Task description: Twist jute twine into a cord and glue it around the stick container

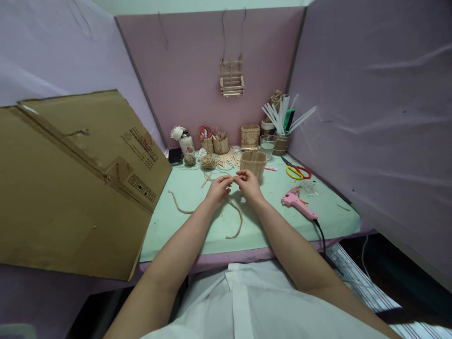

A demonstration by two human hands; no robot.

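Both my hands meet over the middle of the table, fingertips pinched close together. My left hand [219,189] is closed on jute twine [241,220], whose loose end curves down toward the front of the table. My right hand [248,184] is also closed, pinching the twine at its upper part beside the left fingertips. The exact spot between the fingers is partly hidden. Another stretch of twine trails out to the left of my left forearm. Just behind my right hand stands a woven-rimmed wooden stick basket [253,162].
A pink glue gun [299,205] and scissors [298,172] lie at right. Behind are twine balls [208,162], loose wooden sticks [228,160], a cup of water [267,149] and a holder of glue sticks [281,143]. A large cardboard sheet [81,188] leans at left.
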